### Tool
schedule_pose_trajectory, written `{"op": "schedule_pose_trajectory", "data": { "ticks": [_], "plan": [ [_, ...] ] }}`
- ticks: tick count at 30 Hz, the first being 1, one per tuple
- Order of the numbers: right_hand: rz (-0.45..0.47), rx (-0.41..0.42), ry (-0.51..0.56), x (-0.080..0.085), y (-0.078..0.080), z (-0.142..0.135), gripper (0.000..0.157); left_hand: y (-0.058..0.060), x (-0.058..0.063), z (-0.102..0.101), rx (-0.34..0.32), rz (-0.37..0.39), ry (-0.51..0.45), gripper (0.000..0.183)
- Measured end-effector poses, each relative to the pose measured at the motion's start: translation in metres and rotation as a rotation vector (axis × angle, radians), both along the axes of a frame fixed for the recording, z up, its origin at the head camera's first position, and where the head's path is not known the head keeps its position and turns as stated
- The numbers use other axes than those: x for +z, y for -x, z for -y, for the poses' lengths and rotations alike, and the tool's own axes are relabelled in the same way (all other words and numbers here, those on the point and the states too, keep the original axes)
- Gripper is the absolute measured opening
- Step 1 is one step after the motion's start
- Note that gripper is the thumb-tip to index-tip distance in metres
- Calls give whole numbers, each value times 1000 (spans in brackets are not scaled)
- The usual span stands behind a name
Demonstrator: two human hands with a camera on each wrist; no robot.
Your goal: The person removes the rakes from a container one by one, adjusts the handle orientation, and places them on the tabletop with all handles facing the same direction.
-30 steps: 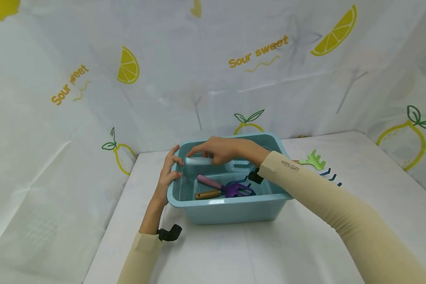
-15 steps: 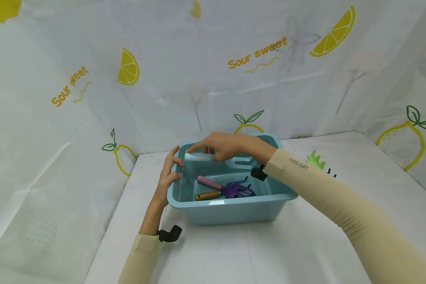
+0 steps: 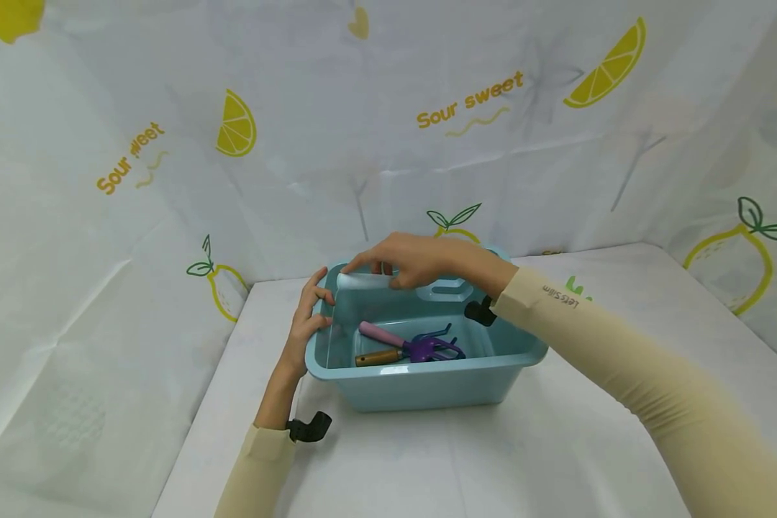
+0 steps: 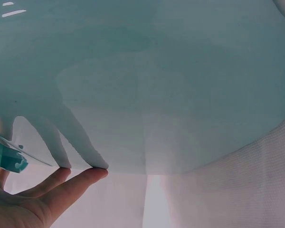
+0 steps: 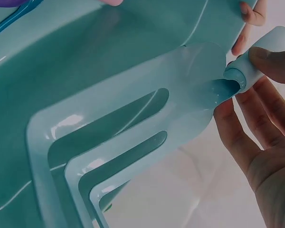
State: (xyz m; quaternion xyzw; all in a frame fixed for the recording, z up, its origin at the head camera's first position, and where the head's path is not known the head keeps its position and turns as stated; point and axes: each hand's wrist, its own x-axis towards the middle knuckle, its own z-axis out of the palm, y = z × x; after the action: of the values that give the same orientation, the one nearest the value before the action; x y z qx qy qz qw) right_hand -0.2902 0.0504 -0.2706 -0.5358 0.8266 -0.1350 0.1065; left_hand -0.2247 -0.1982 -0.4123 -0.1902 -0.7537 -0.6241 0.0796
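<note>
A light-blue tub [image 3: 427, 372] stands on the table, and my left hand [image 3: 306, 320] grips its left rim. In the left wrist view, fingertips [image 4: 97, 173] touch the tub's glossy outer wall [image 4: 180, 104]. My right hand [image 3: 421, 260] holds a light-blue hand rake [image 5: 194, 76] by its pale handle [image 5: 270, 50], near the tub's far side. Its bent tines point away from the hand in the right wrist view. On the tub floor lie a purple hand rake [image 3: 426, 348] with a pink handle [image 3: 380, 332], a wooden handle [image 3: 378, 357] and dark-blue tines [image 3: 435, 332].
A green rake head [image 3: 576, 286] shows on the table behind the right sleeve [image 3: 621, 367], which hides what lies beside it. A white sheet printed with lemons [image 3: 388, 129] hangs behind the table [image 3: 427, 460].
My right hand has risen slightly with the light-blue hand rake, and its sleeve now covers more of the tools on the table at right. The left hand stays on the rim.
</note>
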Motion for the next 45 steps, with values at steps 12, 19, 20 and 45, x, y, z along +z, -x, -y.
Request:
{"op": "schedule_pose_trajectory", "data": {
  "ticks": [12, 19, 20, 45],
  "plan": [
    [-60, -31, 13, 12, -5, -13, 70, -1, 0, 0, 1, -10, -3, 35],
    [-81, -62, 25, 23, -14, -22, 70, 0, 0, -1, 9, -5, 3, 37],
    [-89, -64, 24, 24, -15, -23, 70, 0, -1, -1, 10, -4, 4, 37],
    [-157, -85, 18, 50, -27, -56, 68, 1, -2, -1, 4, 0, -5, 38]
  ]
}}
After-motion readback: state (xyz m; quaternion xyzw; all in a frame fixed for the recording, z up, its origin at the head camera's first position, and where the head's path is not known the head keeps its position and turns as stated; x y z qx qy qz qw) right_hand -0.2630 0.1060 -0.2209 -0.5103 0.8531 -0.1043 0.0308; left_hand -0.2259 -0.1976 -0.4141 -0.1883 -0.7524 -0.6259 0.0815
